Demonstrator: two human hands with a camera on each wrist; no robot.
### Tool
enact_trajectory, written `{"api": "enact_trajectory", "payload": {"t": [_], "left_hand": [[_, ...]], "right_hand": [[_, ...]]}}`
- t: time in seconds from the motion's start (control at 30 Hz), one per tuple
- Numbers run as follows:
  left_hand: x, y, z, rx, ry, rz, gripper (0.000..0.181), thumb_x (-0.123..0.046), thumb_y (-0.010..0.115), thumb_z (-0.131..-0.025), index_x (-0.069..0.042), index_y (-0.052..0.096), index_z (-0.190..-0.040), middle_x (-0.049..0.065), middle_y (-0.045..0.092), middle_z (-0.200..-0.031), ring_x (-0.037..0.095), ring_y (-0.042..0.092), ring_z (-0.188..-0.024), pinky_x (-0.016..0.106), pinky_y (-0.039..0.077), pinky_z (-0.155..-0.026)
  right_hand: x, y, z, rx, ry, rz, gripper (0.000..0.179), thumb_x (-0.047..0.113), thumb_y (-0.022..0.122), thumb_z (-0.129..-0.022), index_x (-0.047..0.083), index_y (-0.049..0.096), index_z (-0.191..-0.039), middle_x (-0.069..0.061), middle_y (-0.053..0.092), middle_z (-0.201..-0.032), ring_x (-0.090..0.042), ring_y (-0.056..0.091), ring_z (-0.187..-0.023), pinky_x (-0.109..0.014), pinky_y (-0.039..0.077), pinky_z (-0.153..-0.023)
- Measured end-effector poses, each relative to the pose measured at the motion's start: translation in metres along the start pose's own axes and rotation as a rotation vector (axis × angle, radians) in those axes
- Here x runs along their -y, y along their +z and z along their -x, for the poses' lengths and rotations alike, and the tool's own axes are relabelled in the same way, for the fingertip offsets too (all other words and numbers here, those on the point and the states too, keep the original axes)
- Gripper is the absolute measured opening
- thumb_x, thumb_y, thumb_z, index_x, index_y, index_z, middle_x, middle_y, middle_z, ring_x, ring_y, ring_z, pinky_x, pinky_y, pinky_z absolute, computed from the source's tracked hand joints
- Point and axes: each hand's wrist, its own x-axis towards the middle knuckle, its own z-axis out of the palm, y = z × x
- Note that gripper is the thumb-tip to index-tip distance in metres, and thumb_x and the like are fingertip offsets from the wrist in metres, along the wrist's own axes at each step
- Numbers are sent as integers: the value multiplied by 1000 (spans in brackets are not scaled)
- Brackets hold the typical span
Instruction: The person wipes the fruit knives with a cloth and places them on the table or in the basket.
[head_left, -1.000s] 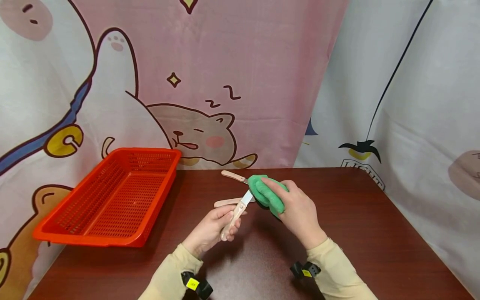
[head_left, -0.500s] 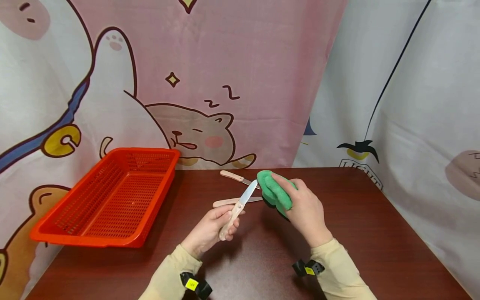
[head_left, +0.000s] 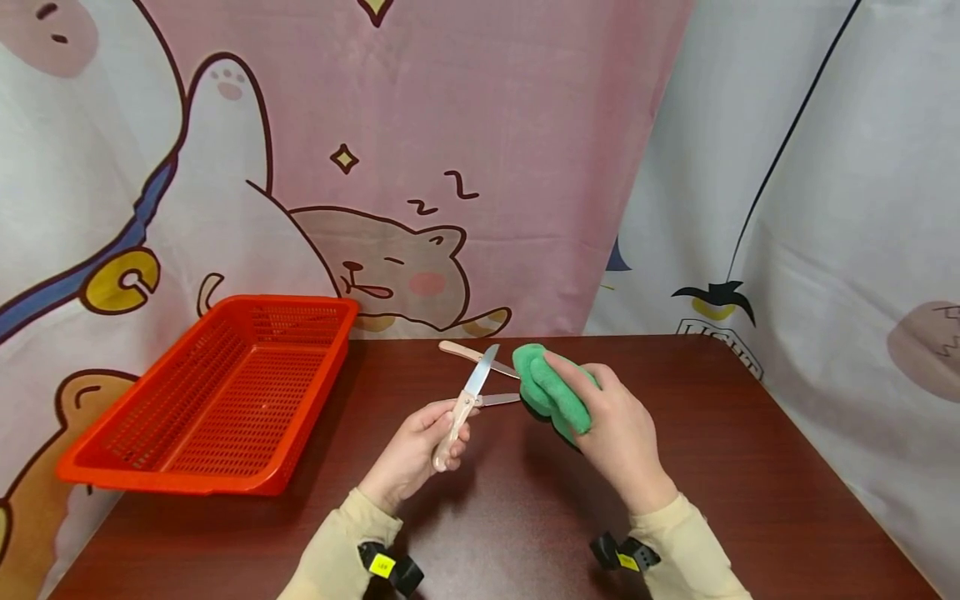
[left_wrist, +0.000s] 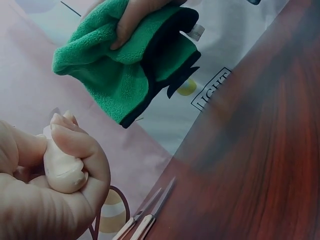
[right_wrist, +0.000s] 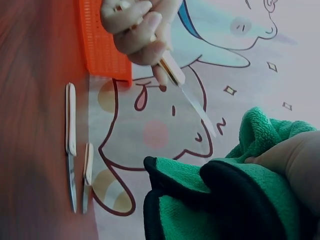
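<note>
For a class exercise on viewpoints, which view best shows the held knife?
The head view, where the held knife shows its blade and most of its handle. Right wrist shows the blade, fingers hiding some handle; left wrist, mainly the handle's end.

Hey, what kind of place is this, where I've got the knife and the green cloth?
Probably an indoor corner set up for recording, though I can't be sure: a cartoon-printed cloth backdrop hangs behind the dark wood-look table, and there's a black wrist-worn device.

Left forearm (head_left: 341,537) and right forearm (head_left: 686,542) angled inward, left fingers (left_wrist: 95,157) in a curled grip, right fingers (head_left: 572,377) in another, apart.
</note>
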Motion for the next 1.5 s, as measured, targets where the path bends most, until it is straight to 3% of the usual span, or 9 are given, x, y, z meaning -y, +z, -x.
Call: {"api": "enact_trajectory", "payload": {"t": [0.43, 0.7, 1.03, 1.33, 1.5], "left_hand": [[0, 4, 1, -1, -18, -16, 38, -8, 40, -107, 17, 41, -135, 6, 56, -88, 10, 52, -68, 20, 48, -59], [1, 6, 2, 15, -11, -27, 32, -8, 39, -107, 7, 45, -134, 6, 57, -88, 10, 53, -68, 21, 49, -59], [4, 10, 3, 15, -10, -46, 25, -5, 38, -106, 3, 50, -126, 6, 57, -84, 10, 52, -65, 21, 47, -57], [7, 11, 2, 44, -7, -68, 25, -7, 37, -107, 6, 50, -124, 6, 55, -84, 9, 51, -65, 20, 46, -56], [7, 11, 2, 65, -6, -78, 30, -7, 38, -107, 14, 46, -127, 6, 55, -84, 9, 51, -65, 20, 46, -56]], "right_hand": [[21, 11, 8, 33, -115, -41, 87, 3, 86, -63, 33, 56, -139, -6, 58, -109, -21, 63, -80, -35, 49, -52], [27, 21, 10, 47, -148, -50, 86, 3, 85, -64, 32, 56, -139, -6, 58, -108, -21, 63, -79, -35, 50, -54], [30, 31, 11, 76, -134, -45, 87, 0, 82, -63, 33, 56, -139, -5, 58, -107, -20, 62, -79, -34, 49, -53], [26, 36, 13, 69, -120, -41, 85, 0, 82, -64, 35, 57, -138, -5, 59, -105, -21, 62, -80, -35, 49, -53], [22, 35, 13, 59, -105, -33, 83, 1, 83, -65, 34, 57, -138, -6, 58, -104, -23, 63, -79, -36, 50, -53]]}}
